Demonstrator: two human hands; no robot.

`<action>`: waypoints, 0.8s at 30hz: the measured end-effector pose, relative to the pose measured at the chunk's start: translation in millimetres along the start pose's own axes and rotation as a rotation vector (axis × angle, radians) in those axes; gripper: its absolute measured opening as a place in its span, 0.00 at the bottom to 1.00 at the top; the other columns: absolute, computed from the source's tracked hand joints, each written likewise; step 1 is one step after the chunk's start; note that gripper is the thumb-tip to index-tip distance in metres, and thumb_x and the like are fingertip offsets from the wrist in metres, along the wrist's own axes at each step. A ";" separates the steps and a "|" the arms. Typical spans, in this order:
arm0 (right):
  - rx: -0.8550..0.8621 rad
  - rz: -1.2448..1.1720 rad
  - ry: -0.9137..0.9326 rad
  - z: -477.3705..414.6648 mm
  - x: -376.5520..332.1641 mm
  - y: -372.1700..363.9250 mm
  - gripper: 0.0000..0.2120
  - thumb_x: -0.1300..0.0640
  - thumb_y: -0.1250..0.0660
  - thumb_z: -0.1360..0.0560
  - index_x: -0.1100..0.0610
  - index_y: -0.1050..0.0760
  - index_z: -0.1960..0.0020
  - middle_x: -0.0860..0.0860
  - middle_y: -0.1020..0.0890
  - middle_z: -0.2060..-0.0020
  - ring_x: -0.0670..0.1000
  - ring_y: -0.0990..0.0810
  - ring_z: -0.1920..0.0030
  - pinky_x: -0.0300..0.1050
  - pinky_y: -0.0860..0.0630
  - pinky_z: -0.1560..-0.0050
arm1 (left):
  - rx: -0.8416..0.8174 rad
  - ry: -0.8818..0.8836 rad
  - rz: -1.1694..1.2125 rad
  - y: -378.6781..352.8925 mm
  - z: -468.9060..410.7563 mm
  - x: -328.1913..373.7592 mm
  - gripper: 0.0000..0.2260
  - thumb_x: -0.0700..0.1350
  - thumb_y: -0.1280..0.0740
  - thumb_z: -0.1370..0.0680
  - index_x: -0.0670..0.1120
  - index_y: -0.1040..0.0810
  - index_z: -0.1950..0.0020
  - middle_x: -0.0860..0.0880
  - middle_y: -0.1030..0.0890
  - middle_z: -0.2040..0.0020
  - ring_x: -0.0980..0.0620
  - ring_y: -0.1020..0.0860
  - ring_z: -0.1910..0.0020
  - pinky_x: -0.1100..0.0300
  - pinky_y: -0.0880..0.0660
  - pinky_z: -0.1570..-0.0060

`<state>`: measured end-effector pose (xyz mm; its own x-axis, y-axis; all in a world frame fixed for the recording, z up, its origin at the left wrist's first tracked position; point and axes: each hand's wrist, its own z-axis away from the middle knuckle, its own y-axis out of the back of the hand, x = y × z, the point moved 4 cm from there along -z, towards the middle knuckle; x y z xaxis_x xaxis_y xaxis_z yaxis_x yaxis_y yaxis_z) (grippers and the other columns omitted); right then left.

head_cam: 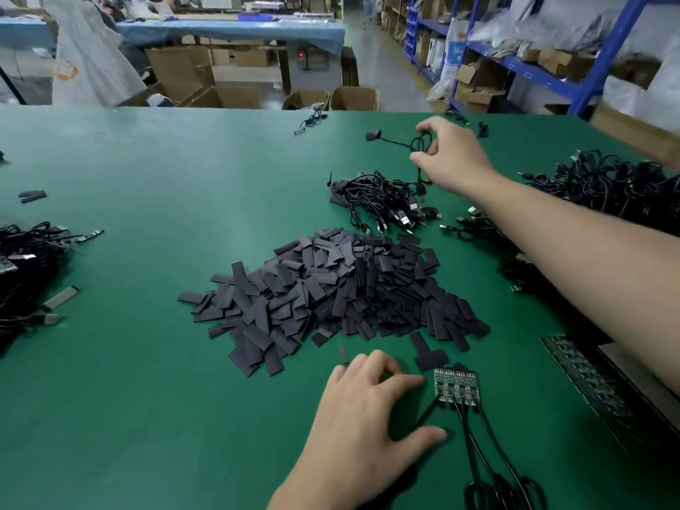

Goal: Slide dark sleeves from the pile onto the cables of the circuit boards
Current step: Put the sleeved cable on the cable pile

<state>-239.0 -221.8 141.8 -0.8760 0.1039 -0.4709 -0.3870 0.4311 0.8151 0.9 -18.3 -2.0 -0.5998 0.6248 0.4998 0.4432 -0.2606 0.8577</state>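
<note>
Basically: right hand (454,158) pinched a cable (401,143); left hand (368,410) splayed, apparently empty; sleeves (331,288) looked light, floppy, so pinch the ends.

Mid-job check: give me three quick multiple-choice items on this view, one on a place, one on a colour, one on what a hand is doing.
1. Where does the sleeve pile lie?
A) on a shelf
B) in a box
C) in the middle of the table

2. What colour is the table's surface?
A) green
B) white
C) red

3. What is the right hand doing?
A) lying flat and empty
B) pinching a coiled black cable
C) curled into an empty fist

Answers:
1 C, the pile sits mid-table between the two hands.
2 A, the mat is green all over.
3 B, its fingertips close on the cable's loops at the far side.
</note>
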 end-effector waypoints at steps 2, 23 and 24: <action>-0.009 0.094 0.019 -25.0 -3.4 -12.6 0.22 0.52 0.31 0.19 0.51 0.29 0.26 0.56 0.17 0.41 0.59 0.18 0.43 0.52 0.22 0.44 | -0.017 -0.004 0.006 -1.5 -0.9 -0.5 0.33 0.78 0.43 0.28 0.64 0.27 0.28 0.65 0.37 0.47 0.62 0.36 0.42 0.64 0.41 0.42; -0.306 -0.116 -0.125 244.4 44.6 11.9 0.07 0.43 0.28 0.24 0.44 0.20 0.58 0.40 0.19 0.65 0.40 0.22 0.63 0.39 0.27 0.63 | 0.076 0.054 0.363 15.2 -1.4 5.7 0.08 0.43 0.28 0.23 0.54 0.14 0.47 0.59 0.17 0.53 0.62 0.20 0.50 0.66 0.26 0.46; -0.347 -0.141 -0.132 254.8 47.3 10.0 0.07 0.41 0.29 0.24 0.43 0.19 0.57 0.41 0.19 0.62 0.42 0.22 0.62 0.40 0.25 0.61 | 0.092 0.086 0.433 16.4 -0.4 6.1 0.08 0.41 0.28 0.23 0.53 0.14 0.48 0.59 0.16 0.54 0.62 0.19 0.52 0.67 0.25 0.48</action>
<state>-211.0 15.8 41.7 -0.7714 0.1893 -0.6076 -0.5952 0.1236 0.7941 4.3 -19.1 15.2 -0.3974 0.4082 0.8219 0.7209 -0.4153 0.5548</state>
